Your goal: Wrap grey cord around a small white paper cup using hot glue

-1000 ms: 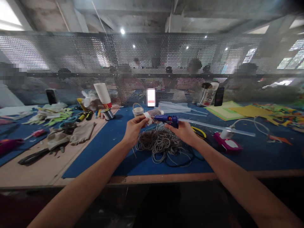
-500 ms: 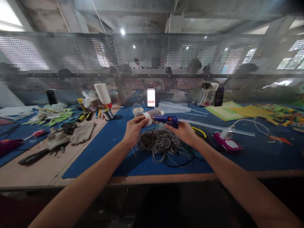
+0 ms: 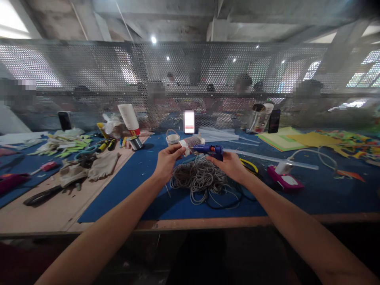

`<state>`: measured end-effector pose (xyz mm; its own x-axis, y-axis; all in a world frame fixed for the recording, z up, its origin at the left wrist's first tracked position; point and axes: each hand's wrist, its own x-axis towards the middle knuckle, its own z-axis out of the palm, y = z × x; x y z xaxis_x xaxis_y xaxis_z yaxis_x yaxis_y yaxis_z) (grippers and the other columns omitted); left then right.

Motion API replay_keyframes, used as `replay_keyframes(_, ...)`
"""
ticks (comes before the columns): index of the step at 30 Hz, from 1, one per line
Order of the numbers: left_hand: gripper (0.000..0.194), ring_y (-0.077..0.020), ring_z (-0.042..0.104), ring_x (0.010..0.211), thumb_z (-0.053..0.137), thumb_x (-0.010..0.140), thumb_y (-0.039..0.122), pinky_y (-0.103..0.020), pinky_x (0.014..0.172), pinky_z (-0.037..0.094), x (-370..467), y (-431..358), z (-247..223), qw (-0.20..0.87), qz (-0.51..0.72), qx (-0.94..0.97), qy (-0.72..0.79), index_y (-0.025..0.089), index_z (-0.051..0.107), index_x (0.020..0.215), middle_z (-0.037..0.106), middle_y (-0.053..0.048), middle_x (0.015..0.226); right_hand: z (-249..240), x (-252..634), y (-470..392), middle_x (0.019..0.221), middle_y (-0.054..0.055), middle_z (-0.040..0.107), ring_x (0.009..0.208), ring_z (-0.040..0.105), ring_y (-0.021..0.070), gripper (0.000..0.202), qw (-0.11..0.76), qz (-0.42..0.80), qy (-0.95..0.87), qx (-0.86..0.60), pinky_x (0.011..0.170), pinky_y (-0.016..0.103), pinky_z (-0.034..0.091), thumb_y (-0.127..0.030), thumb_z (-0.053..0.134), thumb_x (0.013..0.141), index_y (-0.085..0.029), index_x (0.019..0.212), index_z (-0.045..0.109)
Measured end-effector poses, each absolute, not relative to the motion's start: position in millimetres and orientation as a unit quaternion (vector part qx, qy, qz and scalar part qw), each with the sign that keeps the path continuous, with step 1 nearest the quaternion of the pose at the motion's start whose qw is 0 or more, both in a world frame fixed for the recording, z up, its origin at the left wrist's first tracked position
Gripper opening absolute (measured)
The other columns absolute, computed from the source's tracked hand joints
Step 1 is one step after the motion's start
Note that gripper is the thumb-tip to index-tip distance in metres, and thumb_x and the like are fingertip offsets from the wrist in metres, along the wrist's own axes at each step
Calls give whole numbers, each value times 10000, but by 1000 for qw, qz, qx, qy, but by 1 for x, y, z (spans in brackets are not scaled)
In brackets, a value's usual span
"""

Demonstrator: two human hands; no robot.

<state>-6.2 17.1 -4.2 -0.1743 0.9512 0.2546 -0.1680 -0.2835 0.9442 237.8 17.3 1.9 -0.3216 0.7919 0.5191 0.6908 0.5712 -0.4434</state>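
My left hand [image 3: 169, 160] is closed on a paper cup [image 3: 191, 142] lying on its side, with a white rim and grey cord wound around its body. In my right hand [image 3: 230, 165] is a blue hot glue gun [image 3: 206, 149], its nozzle at the cup's side. Whether the nozzle touches the cup, I cannot tell. A long clear glue stick [image 3: 273, 159] extends from the back of the gun to the right. Beneath both hands lies a loose heap of grey cord [image 3: 202, 178] on the blue mat [image 3: 130, 190]. Behind the cup stands a small white basket with a handle [image 3: 172, 139].
Stacked paper cups [image 3: 129, 117] lean at the left, near work gloves [image 3: 103, 166] and scissors [image 3: 44, 194]. A lit phone [image 3: 189, 122] stands at the back before a perforated metal screen [image 3: 196, 67]. To the right are a pink power socket [image 3: 285, 178] and coloured sheets [image 3: 282, 137].
The cup has turned slightly in my left hand, and the glue gun's nozzle sits a touch lower against it. Otherwise the scene looks the same.
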Motion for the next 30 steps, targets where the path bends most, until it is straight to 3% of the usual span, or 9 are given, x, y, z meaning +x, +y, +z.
replay_keyframes(13, 332, -114, 594, 681, 870, 632, 364, -251, 670, 468, -6, 17, -4, 448, 647, 466, 404, 164, 783, 883, 703, -32, 769, 2, 237, 16, 765, 60, 699, 738, 641, 244, 466, 355, 73, -805, -470, 660, 338, 439, -599, 549, 887, -209, 1080, 715)
replay_keyframes(24, 346, -133, 614, 710, 848, 661, 374, -274, 688, 466, -3, 13, -3, 443, 612, 509, 412, 167, 791, 933, 746, -70, 868, -1, 238, 22, 895, 93, 742, 866, 682, 282, 463, 395, 70, -800, -447, 780, 375, 484, -578, 569, 889, -179, 1068, 721)
replay_keyframes(30, 326, -137, 597, 733, 827, 697, 382, -270, 699, 447, -5, 12, -4, 419, 604, 542, 408, 163, 785, 935, 735, -52, 838, 0, 237, 23, 711, 39, 703, 702, 661, 237, 462, 430, 139, -768, -453, 663, 331, 482, -621, 615, 840, -189, 954, 734)
